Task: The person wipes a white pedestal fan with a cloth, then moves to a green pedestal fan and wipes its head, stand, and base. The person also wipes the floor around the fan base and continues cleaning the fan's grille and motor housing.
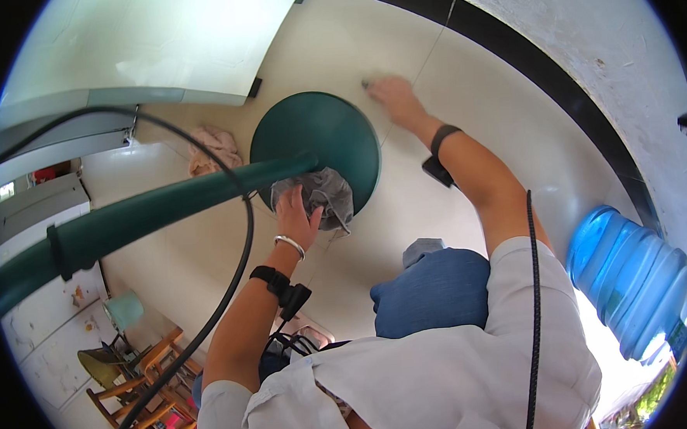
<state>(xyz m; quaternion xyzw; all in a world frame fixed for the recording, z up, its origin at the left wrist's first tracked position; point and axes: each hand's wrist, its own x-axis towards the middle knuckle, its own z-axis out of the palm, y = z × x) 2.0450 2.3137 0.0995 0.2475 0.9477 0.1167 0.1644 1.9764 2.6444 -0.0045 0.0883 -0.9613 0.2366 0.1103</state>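
Observation:
My left hand [298, 220] presses on a crumpled grey cloth [330, 200], fingers bent over it. The cloth lies on the near edge of a round dark-green base [327, 125] that stands on the floor. From the middle of this base a green pole [162, 206] runs to the left, passing just beyond my left fingertips. My right hand [394, 100] is past the base on the far right, low over the floor tiles and blurred. A small dark object [366, 84] shows at its fingertips, too blurred to name.
A pink cloth [215, 150] lies on the floor left of the base. A white cabinet [160, 43] stands at the upper left. To the right is a blue water-cooler bottle [626, 281]. Wooden chairs [155, 393] stand lower left. A black cable [250, 231] loops across the view.

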